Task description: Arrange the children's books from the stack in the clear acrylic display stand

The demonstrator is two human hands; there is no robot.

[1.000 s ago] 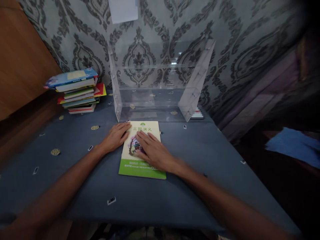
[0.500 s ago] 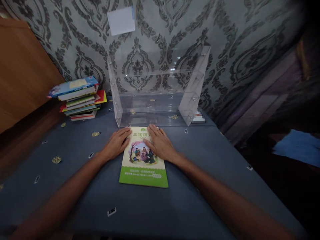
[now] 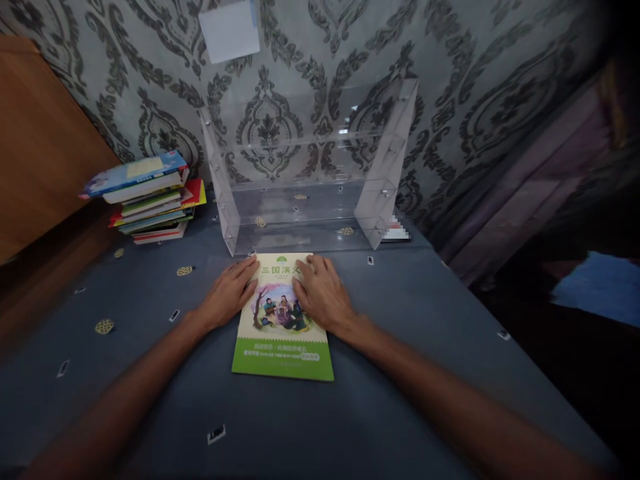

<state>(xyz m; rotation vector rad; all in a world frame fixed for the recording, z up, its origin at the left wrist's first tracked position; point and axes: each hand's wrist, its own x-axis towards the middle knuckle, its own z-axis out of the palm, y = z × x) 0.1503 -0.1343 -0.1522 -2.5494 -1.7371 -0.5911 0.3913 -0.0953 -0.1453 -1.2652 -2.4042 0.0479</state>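
Observation:
A thin book [image 3: 283,360] with a cream and green cover, Chinese title and a painted group of figures lies flat on the cloth-covered table. My left hand [image 3: 231,293] rests against its upper left edge, fingers extended together and thumb near the cover. On the upper right of the cover lies my right hand [image 3: 325,293], its fingers slightly bent towards the top corner and its thumb over the picture. Neither hand is wrapped around the book. Just behind the book stands a clear acrylic tiered rack [image 3: 385,190], with no books on its shelves.
A stack of books [image 3: 150,197] sits at the back left, beside a brown wooden panel [image 3: 45,147]. The patterned wall behind carries a white card [image 3: 230,32]. The blue tablecloth [image 3: 430,373] ends at the right, near a blue item [image 3: 600,287] lower down.
The view has shifted slightly, so most things sit a little further left. My right fingers are more bent, and more of the title shows. The book remains flat between my hands.

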